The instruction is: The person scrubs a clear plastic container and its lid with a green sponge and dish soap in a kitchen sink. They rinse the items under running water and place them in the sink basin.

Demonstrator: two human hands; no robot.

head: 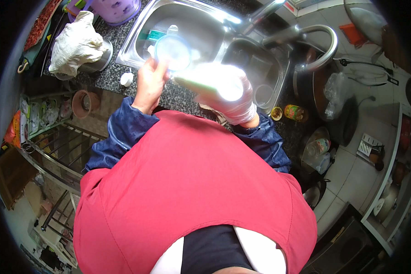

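My bare left hand [150, 84] pinches the lower rim of a round translucent bluish plastic lid or shallow container [173, 53] over the near edge of the large sink basin [191, 20]. My right hand [238, 102], in a clear plastic glove, is closed around a pale object with a greenish edge [197, 84]. Strong glare washes out that object, so its kind cannot be told. Behind the lid, a clear plastic bottle with a green label [154, 36] lies in the basin. A small white cap [126, 79] rests on the speckled counter near my left wrist.
A whitish cloth [77, 44] drapes a metal container at left, beside a purple plastic vessel [118, 10]. The curved faucet [332, 44] arches over the right side. A labelled glass jar [294, 113] stands near a large dark pot [318, 85]. A metal rack [66, 140] is at lower left.
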